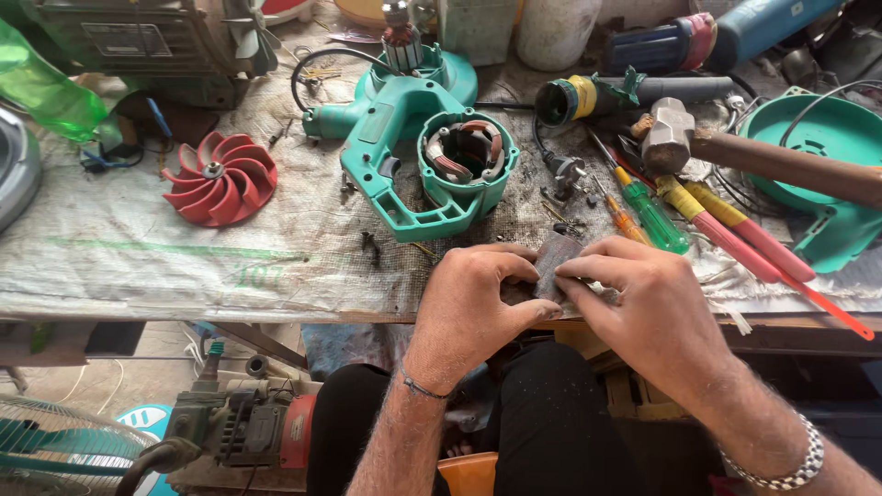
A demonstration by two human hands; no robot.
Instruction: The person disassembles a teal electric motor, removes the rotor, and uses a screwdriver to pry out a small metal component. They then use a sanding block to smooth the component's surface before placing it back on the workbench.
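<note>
Both hands pinch one small dark flat piece (554,262) at bench edge: left hand (478,298) under, right hand (634,294) on top.

Behind it, teal plastic tool housing (409,138) lies open w/ copper-wound stator (467,152) seated in its round cup. Red finned impeller (220,177) lies left. Woven sacking (138,248) covers the bench, gritty, worn; screwdrivers (643,207) & hammer (680,138) lie right.

Blower housing (404,147): teal-green, copper-and-grey winding inside. Fan impeller (220,176) at 9 o'clock of it: red, silver hub. Screwdriver (648,213) at 3 o'clock: translucent green handle, orange collar. Two tools (735,234) beside it: pink-red with yellow wrap. Hammer (669,136): grey head, brown handle. Bottle (46,92): clear green. Tabletop (138,248) cover: off-white woven sacking, faint green print, dark stains. Grey-brown abrasive piece (554,262) between both hands' fingers (524,268).
</note>
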